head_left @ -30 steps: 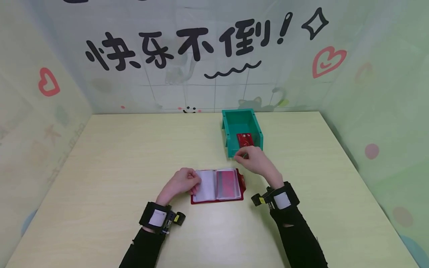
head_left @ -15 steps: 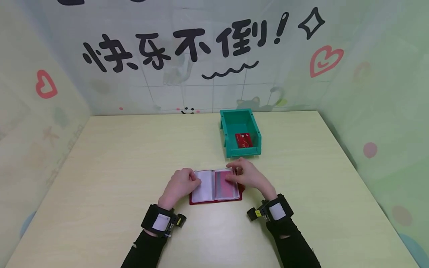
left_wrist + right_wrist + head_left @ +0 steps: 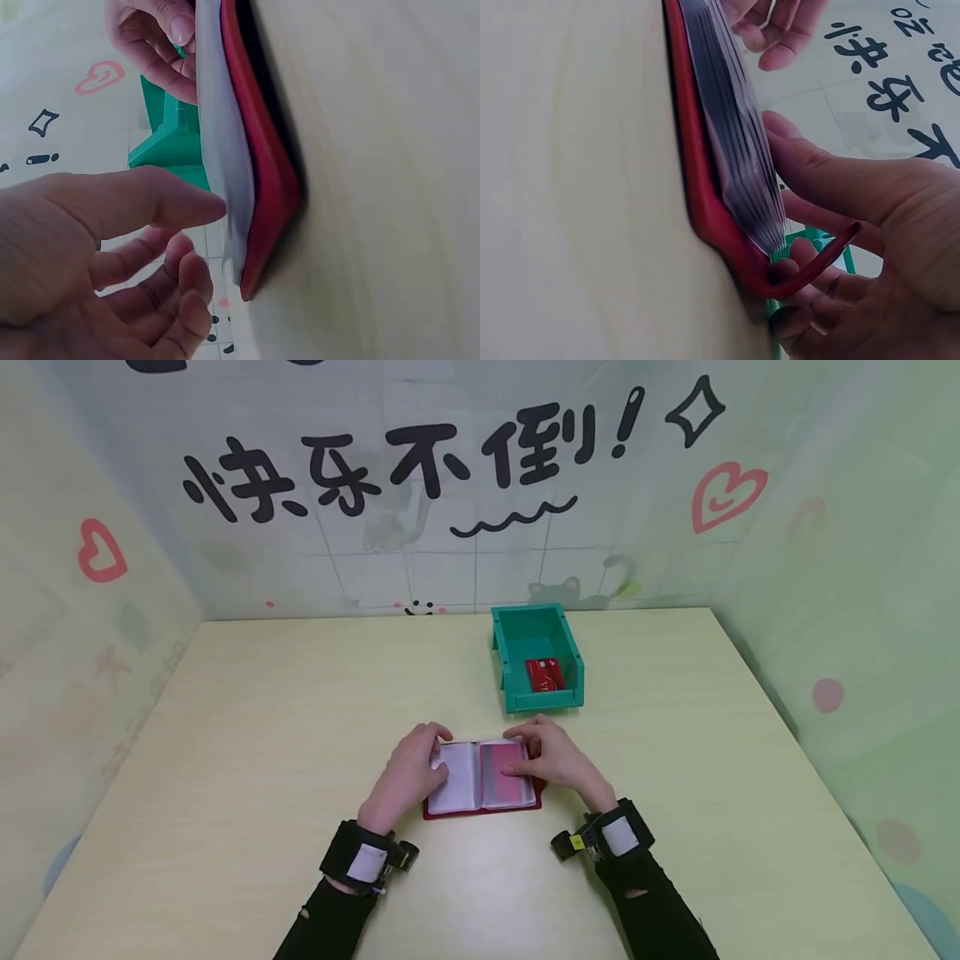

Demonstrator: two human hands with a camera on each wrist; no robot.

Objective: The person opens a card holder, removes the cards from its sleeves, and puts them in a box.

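Observation:
An open red card holder point(image 3: 483, 812) with clear plastic sleeves point(image 3: 742, 142) lies on the table. Its right-hand sleeve shows a pink card point(image 3: 506, 785) with a grey stripe. My left hand point(image 3: 405, 777) is at the left page, thumb touching the sleeve and the other fingers loosely bent beyond the far edge. On the opposite side, my right hand point(image 3: 558, 758) grips the holder's far right corner, thumb on the top sleeve and fingers behind the edge by the red closing strap point(image 3: 817, 266). Part of the strap is hidden behind that hand in the head view.
A green bin point(image 3: 543, 700) stands behind the card holder, holding a red card point(image 3: 545, 675). The pale wooden table point(image 3: 300, 693) meets a printed backdrop point(image 3: 337, 568) at the back and both sides. Each wrist wears a strapped camera.
My right hand has come down from the bin's front to the card holder's right side. The left hand's fingers have loosened and spread from the left page. The red card stays in the bin.

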